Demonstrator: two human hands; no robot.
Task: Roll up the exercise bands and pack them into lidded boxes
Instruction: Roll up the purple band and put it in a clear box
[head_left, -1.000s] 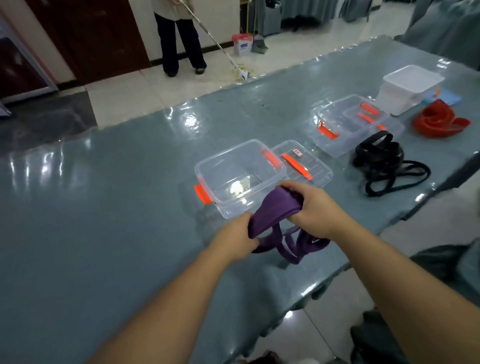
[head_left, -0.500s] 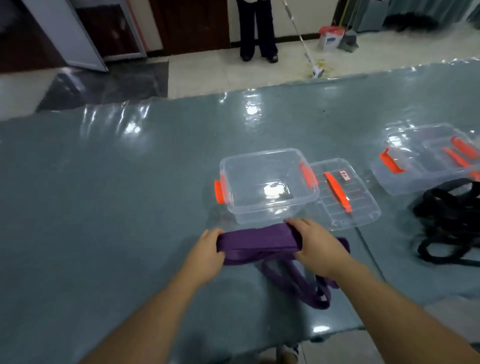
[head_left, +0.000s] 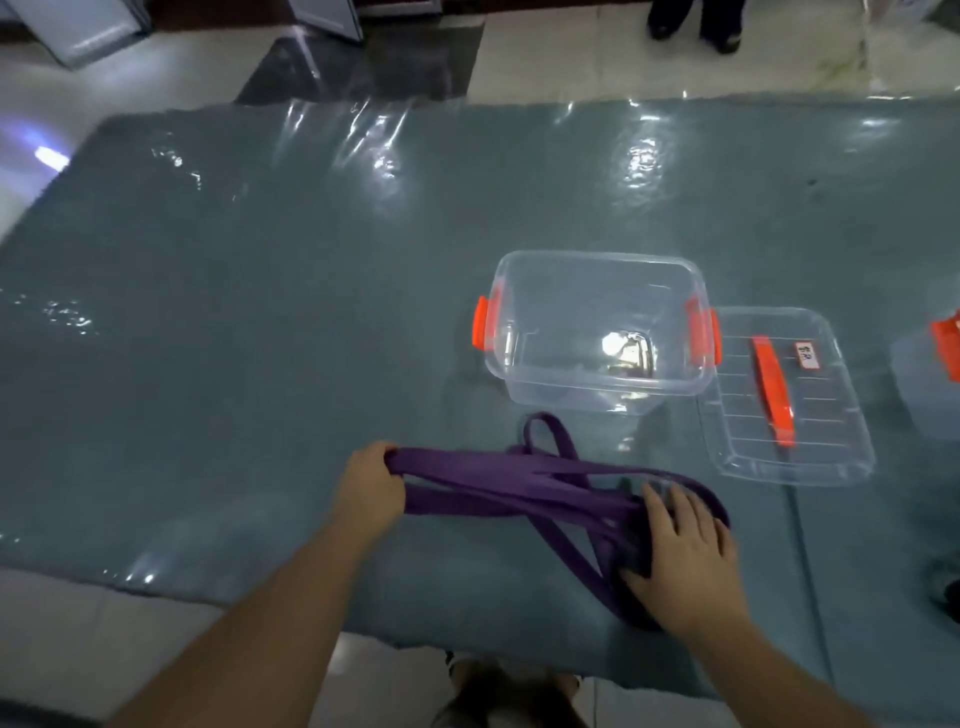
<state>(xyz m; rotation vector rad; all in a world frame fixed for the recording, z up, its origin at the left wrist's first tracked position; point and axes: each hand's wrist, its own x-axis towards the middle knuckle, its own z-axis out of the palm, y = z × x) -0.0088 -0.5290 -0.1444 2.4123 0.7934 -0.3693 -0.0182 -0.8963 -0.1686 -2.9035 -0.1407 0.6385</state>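
Observation:
A purple exercise band lies stretched in several loose loops across the grey-blue table, just in front of me. My left hand pinches its left end in a closed grip. My right hand rests flat on the band's right end, fingers spread, pressing it to the table. Behind the band stands a clear box with orange clips, with nothing inside. Its clear lid with an orange handle lies flat to the box's right.
Another clear box with an orange clip shows at the right edge. A person's feet stand on the floor beyond the table's far side. The table's near edge runs just below my hands.
The band was bunched between my hands; it is now pulled out longer, left hand further left, right hand flattened on the right end. The view has tilted down and left.

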